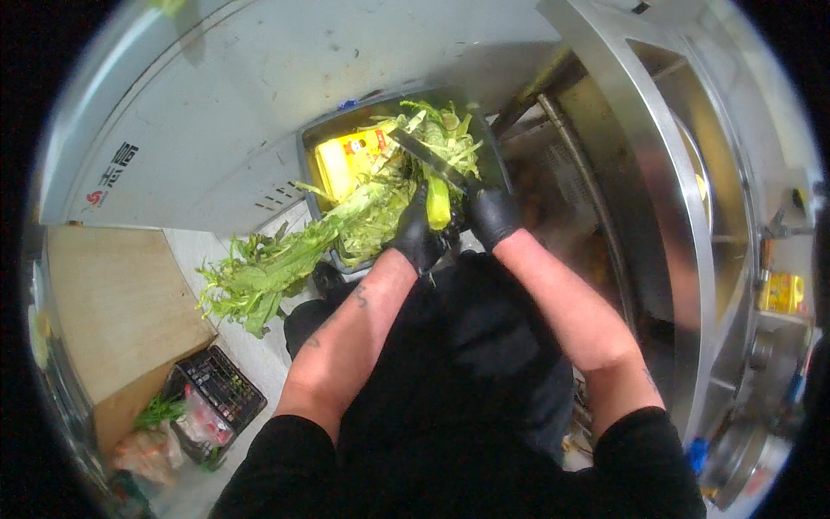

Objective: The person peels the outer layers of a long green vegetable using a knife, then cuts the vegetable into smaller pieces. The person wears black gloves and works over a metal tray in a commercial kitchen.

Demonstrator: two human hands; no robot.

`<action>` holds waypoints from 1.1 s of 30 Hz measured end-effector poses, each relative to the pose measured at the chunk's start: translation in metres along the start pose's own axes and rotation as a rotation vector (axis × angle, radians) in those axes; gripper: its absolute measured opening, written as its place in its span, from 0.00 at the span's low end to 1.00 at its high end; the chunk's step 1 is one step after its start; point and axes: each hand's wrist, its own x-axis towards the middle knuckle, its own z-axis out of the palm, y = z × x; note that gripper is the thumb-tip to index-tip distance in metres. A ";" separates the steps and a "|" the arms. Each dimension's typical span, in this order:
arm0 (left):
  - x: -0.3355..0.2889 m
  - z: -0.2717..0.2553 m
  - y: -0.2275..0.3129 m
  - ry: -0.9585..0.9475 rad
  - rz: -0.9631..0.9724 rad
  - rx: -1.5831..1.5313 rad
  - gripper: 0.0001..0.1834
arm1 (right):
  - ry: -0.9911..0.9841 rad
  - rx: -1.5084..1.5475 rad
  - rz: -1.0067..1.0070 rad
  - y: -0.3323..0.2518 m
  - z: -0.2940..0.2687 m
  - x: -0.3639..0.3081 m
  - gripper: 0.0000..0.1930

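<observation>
My left hand (418, 232), in a black glove, is closed around a leafy green vegetable (277, 264). Its long jagged leaves trail off to the left past the bin's rim, and a thick bright green stalk (438, 206) shows between my hands. My right hand (491, 214), gloved too, grips a knife (425, 156); the handle is hidden in the fist and the dark blade points up and left over the bin. Below lies a grey bin (304, 143) heaped with cut leaves (450, 130). A yellow package (346, 160) rests inside it on the left.
A large white appliance panel (233, 95) stands behind the bin. On the right runs a steel counter (657, 173) with a pipe (588, 173) beneath. At lower left, a black crate (220, 389) lies near bagged vegetables (151, 450) and a wooden board (121, 303).
</observation>
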 end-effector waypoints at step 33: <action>-0.003 -0.006 0.003 0.073 0.105 -0.023 0.21 | -0.139 -0.240 -0.169 -0.020 -0.028 -0.034 0.14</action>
